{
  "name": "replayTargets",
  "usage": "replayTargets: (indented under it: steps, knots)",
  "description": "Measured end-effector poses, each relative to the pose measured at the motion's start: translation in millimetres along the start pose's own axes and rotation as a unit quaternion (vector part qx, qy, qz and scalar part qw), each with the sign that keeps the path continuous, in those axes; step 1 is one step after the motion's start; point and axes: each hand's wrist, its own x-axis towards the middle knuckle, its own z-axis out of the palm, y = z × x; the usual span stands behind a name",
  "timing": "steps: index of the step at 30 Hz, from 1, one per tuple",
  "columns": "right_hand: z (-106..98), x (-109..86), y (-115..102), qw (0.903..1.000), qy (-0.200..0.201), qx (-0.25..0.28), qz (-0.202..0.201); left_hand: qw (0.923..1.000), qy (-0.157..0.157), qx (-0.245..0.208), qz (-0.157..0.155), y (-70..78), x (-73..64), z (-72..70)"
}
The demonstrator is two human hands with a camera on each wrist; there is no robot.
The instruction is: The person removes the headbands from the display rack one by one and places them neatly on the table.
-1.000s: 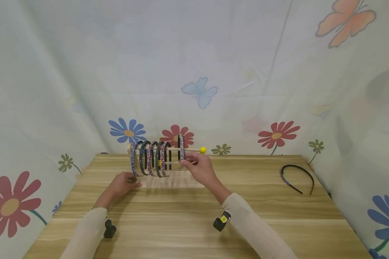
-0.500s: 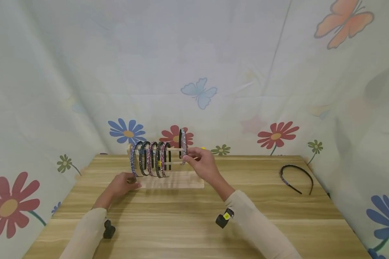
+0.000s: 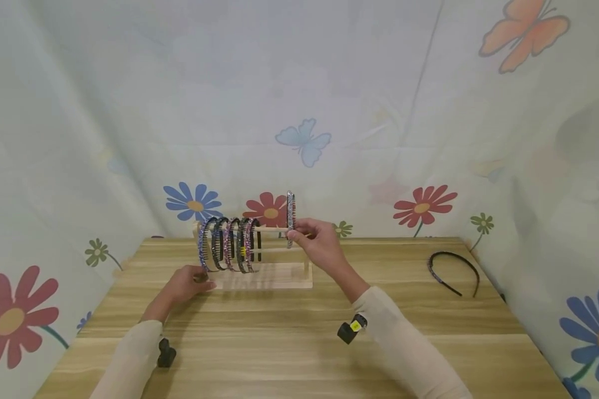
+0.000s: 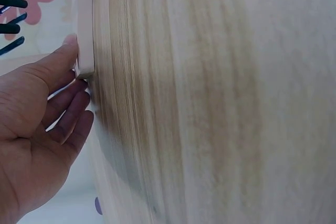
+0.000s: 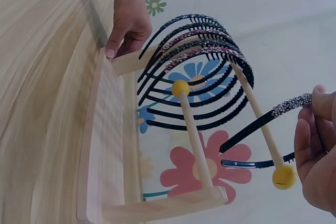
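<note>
My right hand pinches a silver glitter headband between thumb and fingers, near the free end of the wooden stand's upper rod. In the right wrist view this headband's two legs lie on either side of that rod, close to its yellow ball. My left hand holds the left end of the headband stand by its base, thumb on one face and fingers on another. Several glittery headbands in blue, dark and pink hang in a row on the rod's left part.
Another black headband with a glittery patch lies on the right of the wood-grain table. A second yellow ball tips the stand's other rod. A flower-printed cloth hangs behind the table.
My right hand has moved the silver headband right and upward along the rod, away from the row. The left hand stays on the stand's base.
</note>
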Motion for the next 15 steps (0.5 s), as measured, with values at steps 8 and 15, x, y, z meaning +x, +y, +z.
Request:
replayTargets:
  steps: [8, 15]
  knots:
    - [-17, 2.7, -3, 1.0000, 0.001, 0.003, -0.007, 1.0000, 0.001, -0.004, 0.002, -0.4, 0.5, -0.6]
    - [-31, 2.2, -3, 0.9987, 0.017, -0.044, -0.018, 0.9999, 0.002, 0.001, 0.014, 0.0, -0.5, -0.2]
